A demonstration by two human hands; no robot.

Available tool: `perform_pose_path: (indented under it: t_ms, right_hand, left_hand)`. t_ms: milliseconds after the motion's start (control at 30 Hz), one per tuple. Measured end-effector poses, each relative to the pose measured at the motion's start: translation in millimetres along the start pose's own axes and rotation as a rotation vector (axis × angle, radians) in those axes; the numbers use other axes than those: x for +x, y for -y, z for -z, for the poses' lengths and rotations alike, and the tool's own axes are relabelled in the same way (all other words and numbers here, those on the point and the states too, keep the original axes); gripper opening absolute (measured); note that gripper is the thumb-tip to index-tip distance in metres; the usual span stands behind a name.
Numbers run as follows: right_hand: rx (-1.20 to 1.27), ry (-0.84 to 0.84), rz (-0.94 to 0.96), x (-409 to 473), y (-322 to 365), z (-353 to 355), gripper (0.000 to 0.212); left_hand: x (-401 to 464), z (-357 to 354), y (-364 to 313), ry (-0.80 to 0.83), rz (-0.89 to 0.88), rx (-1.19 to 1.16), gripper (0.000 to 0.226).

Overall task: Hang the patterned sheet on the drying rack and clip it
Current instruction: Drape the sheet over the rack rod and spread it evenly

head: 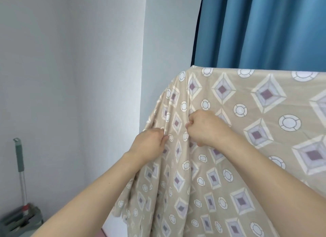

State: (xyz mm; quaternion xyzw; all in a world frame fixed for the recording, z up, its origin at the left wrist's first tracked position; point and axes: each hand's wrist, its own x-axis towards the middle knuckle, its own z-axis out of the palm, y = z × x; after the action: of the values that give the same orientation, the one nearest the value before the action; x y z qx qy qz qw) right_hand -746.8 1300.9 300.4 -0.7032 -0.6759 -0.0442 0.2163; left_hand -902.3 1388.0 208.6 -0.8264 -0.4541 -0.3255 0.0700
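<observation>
Beige patterned sheet with lilac-and-plum diamonds and white rings (pixel 247 130) is already draped over a straight horizontal top edge running left-right in front of the blue pleated curtain (pixel 264 25); presumably that edge is the drying rack's top bar, but the rack itself is fully covered, can't see any of it. Sheet's long axis follows that edge; cloth falls from it toward the camera and down out of frame. Left end of the drape bunches into vertical folds, and that's where both hands are. Left hand (pixel 150 141) sits at the outer fold, fingers curled in and pinching the fabric at its tips. Right hand (pixel 206 127) is just beside it, slightly higher and further in, closed into a fist with a gather of cloth held at the thumb side. Hands are close together but not touching, a fold of sheet between them. Key relation: the covered top edge lies up and away from both sets of fingers, and the right hand is the nearer one to it. My read: hanging is mostly done, they're straightening the left end; clipping not yet done, no clip visible anywhere, including in either hand. Outward: pale grey wall (pixel 70 78) to the left, a mop with grey-green grip and metal shaft (pixel 21 166) standing in the bottom-left corner. No brands, labels or readable writing in view.
</observation>
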Motion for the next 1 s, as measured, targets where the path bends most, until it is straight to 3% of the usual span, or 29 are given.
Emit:
perform_pose_path:
  t_ms: [133,333,467,533,600,667,700,767,833,867,1000]
  right_hand:
    - [-0.065,0.113,-0.023,-1,3,-12,0.009]
    - [-0.093,0.298,-0.059,-6,5,-32,0.016]
    - [-0.028,0.325,-0.083,-12,-2,-47,0.015]
    - [0.030,0.250,-0.008,-15,-4,-41,0.024]
    - [0.045,0.074,0.144,-18,-1,-26,0.028]
    - [0.051,-0.183,0.293,-16,9,-4,0.025]
    - [0.029,-0.324,0.353,-13,13,8,0.023]
    - [-0.160,-0.617,0.429,-4,18,32,0.023]
    - [-0.419,-0.785,0.376,6,17,53,0.029]
    - [-0.519,-0.789,0.312,10,16,62,0.032]
    - [-0.641,-0.531,0.006,15,19,93,0.037]
  left_hand:
    - [-13,-3,1,0.190,-0.004,0.120,0.026]
    - [-19,-10,11,0.448,-0.023,0.257,0.027]
    - [-15,-6,25,0.599,0.088,0.144,0.042]
    - [-9,7,37,0.481,0.176,-0.164,0.055]
    - [1,20,44,0.151,0.217,-0.464,0.053]
    - [17,26,45,-0.214,0.261,-0.493,0.042]
    - [25,28,42,-0.315,0.302,-0.454,0.043]
    - [43,33,33,-0.324,0.360,-0.343,0.053]
    - [60,38,30,-0.205,0.319,-0.289,0.033]
    - [66,41,29,-0.144,0.306,-0.337,0.020]
    - [78,48,26,-0.084,0.379,-0.521,0.016]
